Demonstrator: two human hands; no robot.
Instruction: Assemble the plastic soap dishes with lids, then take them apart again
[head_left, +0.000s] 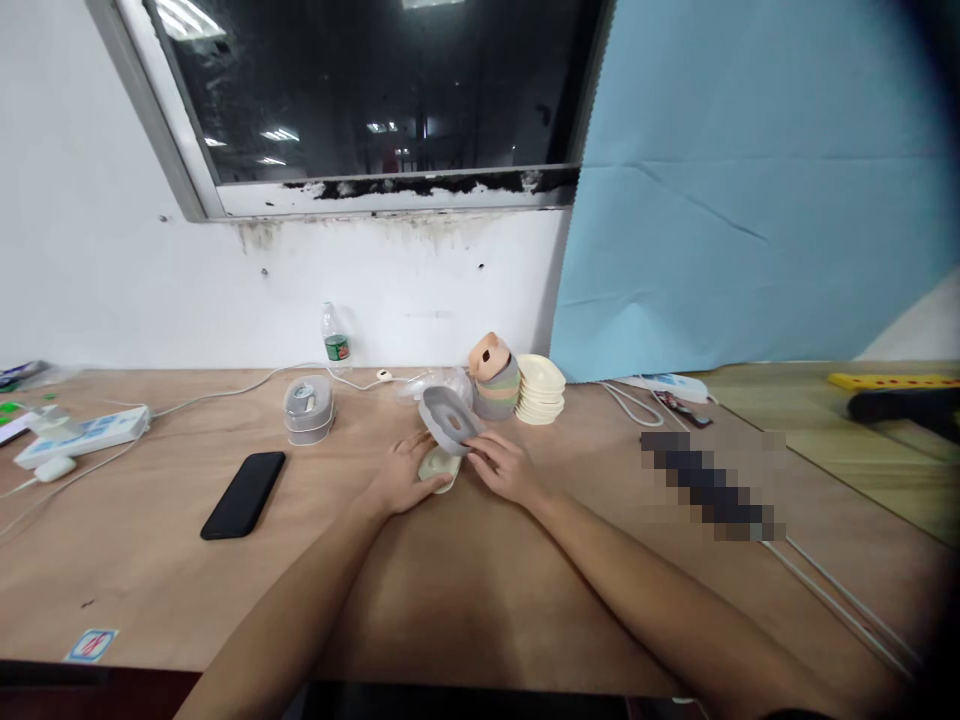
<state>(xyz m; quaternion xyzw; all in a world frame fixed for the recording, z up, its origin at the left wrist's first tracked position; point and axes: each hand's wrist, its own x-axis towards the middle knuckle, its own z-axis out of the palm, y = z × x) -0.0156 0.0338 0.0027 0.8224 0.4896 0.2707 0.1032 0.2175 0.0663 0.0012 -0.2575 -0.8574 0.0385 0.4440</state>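
Observation:
My right hand point(510, 468) pinches the near edge of a grey oval plastic cover point(441, 408) with a slot in its middle. The cover is tilted up above the table. Under it, a cream-coloured shallow oval dish point(444, 465) lies on the wooden tabletop. My left hand point(405, 478) holds this dish at its left side, with the thumb along its near edge. The left fingertips are partly hidden behind the dish and cover. Just behind the right hand stand a stack of cream dishes point(541, 390) and a pile of grey, green and orange covers point(495, 385).
A lidded grey container point(308, 408) and a black phone point(244, 495) are on the left. Farther left lies a power strip point(86, 440) with cables. A plastic bottle point(335, 335) stands by the wall. On the right are a pixelated dark object point(709, 485) and white cables point(840, 600).

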